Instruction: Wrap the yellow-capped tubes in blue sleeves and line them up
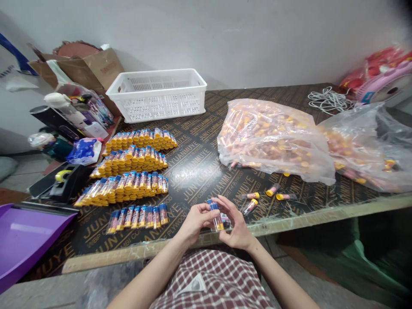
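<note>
Near the table's front edge, a small clear tube (218, 219) with a blue top and yellow lower part is held between my two hands. My left hand (197, 222) pinches it from the left side near the upper part. The fingers of my right hand (236, 225) curl around it from the right, touching its top and bottom ends. A pinkish printed item (225, 219) shows partly behind the tube. Several loose tubes with yellow caps (250, 207) lie just right of my right hand. Rows of similar blue-and-yellow tubes (138, 217) lie to the left.
Stacked tube rows (128, 189) fill the left of the table, with a white basket (157, 103) behind. Plastic bags of tubes (273, 137) lie at right, near a white cable (330, 101) and pink fan (386, 86). A tape dispenser (69, 186) and purple dustpan (28, 240) are far left.
</note>
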